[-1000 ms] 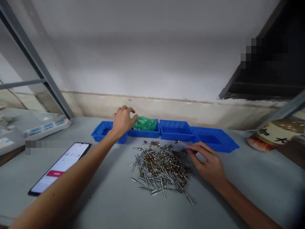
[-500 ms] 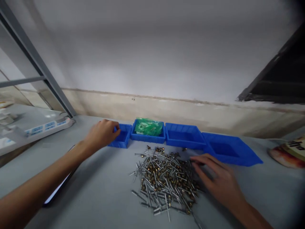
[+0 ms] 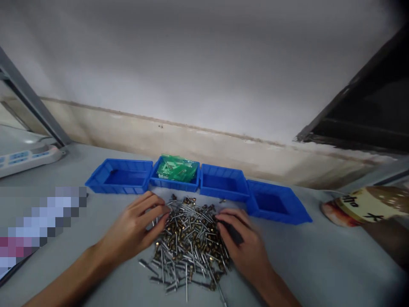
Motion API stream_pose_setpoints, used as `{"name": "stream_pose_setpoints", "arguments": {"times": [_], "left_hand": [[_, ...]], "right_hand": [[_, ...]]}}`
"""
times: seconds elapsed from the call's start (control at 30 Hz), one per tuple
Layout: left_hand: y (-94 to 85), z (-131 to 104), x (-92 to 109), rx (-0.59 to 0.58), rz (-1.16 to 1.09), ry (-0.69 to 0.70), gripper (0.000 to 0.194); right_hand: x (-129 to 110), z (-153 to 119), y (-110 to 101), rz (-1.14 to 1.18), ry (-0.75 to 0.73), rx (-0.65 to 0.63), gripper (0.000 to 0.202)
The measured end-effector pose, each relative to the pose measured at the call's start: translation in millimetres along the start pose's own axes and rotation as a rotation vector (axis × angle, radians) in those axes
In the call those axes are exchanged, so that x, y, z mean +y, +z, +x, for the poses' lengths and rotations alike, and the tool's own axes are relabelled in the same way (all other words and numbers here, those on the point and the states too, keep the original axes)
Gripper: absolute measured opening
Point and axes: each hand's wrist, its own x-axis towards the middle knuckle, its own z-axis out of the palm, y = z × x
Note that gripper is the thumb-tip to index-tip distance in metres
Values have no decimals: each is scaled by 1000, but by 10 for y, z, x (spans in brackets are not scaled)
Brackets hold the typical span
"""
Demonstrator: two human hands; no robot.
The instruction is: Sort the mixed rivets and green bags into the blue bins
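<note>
A heap of thin metal rivet-like pins (image 3: pixel 194 238), with silver shafts and brass-coloured ends, lies on the grey table. At its left edge is my left hand (image 3: pixel 139 221), fingers bent and somewhat apart, with the tips over the outer pins; nothing is plainly held. My right hand (image 3: pixel 246 243) is at the right edge of the heap. Its thumb and forefinger tips come close together against the pins, and what is between them cannot be made out. Behind the heap stands a row of blue bins; the left bin (image 3: pixel 96 181) holds a small dark piece.
A green plastic packet (image 3: pixel 179 169) lies in the second bin (image 3: pixel 174 184). Farther right are two more blue bins, the third (image 3: pixel 223 194) and the fourth (image 3: pixel 295 215). A labelled jar (image 3: pixel 351 209) is at right, a power strip (image 3: pixel 38 158) at far left. The wall runs behind.
My left hand has come away from the left bin to the heap's left edge. My right hand stays at the heap's right side. The whole view has shifted, moving things leftward in the picture.
</note>
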Motion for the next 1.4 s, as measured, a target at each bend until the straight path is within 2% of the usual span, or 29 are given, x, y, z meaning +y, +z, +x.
{"name": "stream_pose_setpoints", "arguments": {"times": [0.07,0.17,0.23,0.3,0.37,0.47,0.63,0.9,1.1,1.17,1.27,1.33,1.4], "left_hand": [[-28,0,-60,90,141,-67,18],[-44,6,-215,178,387,-273,37],[-43,-12,-348,150,443,-353,45],[-40,-49,-475,89,410,-357,43],[-35,-86,-570,52,356,-344,37],[-32,-112,-625,69,307,-342,29],[-52,-89,-595,78,265,-358,15],[-65,-45,-573,64,295,-393,14],[-76,-45,-612,41,338,-335,13],[-80,-55,-593,89,363,-341,17],[-97,-59,-478,231,432,-352,25],[-110,-48,-358,292,439,-301,25],[-110,-33,-233,270,385,-191,18]], "right_hand": [[-1,30,-33,-60,-45,20,21],[44,117,-159,-215,-133,138,28],[127,178,-259,-374,-122,239,33],[240,211,-325,-514,-49,278,39],[350,202,-344,-589,-12,214,45],[449,135,-328,-640,7,123,44],[484,55,-326,-679,-22,122,41],[486,108,-334,-649,-17,128,39],[225,147,-342,-629,-57,199,27],[117,147,-297,-513,-134,150,22],[44,153,-182,-403,-195,16,20],[56,167,-105,-422,-193,-37,20],[89,180,-60,-438,-167,-63,22]]}}
